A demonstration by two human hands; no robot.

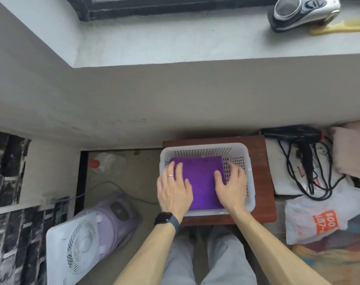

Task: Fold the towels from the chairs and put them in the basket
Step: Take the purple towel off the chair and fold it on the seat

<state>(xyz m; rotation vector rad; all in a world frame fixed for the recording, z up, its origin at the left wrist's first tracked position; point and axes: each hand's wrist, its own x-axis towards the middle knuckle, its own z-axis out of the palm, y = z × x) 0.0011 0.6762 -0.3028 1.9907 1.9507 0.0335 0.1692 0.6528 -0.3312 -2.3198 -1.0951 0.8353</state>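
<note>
A folded purple towel (199, 177) lies flat inside the white perforated basket (205, 148), which stands on a small dark wooden stool (261, 182). My left hand (174, 190) rests flat on the towel's left side, fingers spread, a ring on one finger and a dark watch at the wrist. Flat on the towel's right edge lies my right hand (230, 186), its fingers reaching against the basket's right wall. Neither hand grips the towel. No chairs or other towels show.
A white box fan (76, 249) leans on the floor at the left, beside a clear bottle with a red cap (105, 163). At the right lie a black hair dryer with its cord (298, 136), a white plastic bag (319, 219) and pink cloth (352, 149). A wall and a window ledge rise ahead.
</note>
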